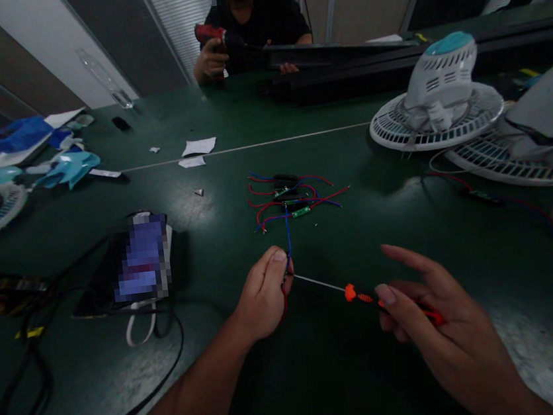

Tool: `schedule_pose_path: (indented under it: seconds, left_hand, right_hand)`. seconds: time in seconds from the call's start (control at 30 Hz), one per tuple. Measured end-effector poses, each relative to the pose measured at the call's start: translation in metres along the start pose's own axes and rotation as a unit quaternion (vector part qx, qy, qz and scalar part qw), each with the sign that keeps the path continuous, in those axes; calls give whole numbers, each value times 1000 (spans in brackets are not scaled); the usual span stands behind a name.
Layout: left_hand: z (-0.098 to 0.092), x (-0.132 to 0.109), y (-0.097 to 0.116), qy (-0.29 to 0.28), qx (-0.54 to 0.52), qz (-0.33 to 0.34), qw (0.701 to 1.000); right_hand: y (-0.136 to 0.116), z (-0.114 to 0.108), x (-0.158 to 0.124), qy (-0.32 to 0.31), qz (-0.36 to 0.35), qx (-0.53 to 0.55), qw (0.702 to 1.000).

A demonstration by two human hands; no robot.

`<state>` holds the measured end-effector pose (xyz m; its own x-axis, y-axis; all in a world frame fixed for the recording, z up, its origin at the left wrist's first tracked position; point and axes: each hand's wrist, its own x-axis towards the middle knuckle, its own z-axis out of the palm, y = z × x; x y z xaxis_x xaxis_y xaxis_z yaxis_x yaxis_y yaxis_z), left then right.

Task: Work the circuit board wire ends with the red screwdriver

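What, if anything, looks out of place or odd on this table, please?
Nothing looks spilled or clearly damaged. Mildly untidy: the wired circuit boards lie jumbled beyond the left hand, their wires crossing, and white paper scraps lie loose farther back on the table.

You could read no text, label, brand, number or sign anywhere in the frame. At left, the phone screen (pixel 140 259) was masked into coarse blocks; at the left edge, yellowish marks on a dark item (pixel 3 284) were too dim and blurred for you.
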<state>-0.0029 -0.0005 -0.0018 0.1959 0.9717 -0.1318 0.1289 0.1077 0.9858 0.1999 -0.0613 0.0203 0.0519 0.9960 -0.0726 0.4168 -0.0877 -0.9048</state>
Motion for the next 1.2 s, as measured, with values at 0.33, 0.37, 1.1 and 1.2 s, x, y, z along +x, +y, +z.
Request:
schedule_pose_path:
  seconds: [0.33, 0.37, 1.1, 1.2]
  left_hand:
    - [1, 0, 2, 12, 0, -9, 1000]
    - [1, 0, 2, 13, -3, -10, 1000]
    - [1, 0, 3, 19, 4, -6, 1000]
    - [0, 0, 2, 14, 0, -4, 1000]
  right_hand:
    - [-3, 0, 3, -5, 0, -7, 1000]
    - [-3, 0, 3, -7, -2, -9, 1000]
    - [-2, -2, 3, 6, -25, -40, 999]
    - [-2, -1, 4, 18, -31, -53, 998]
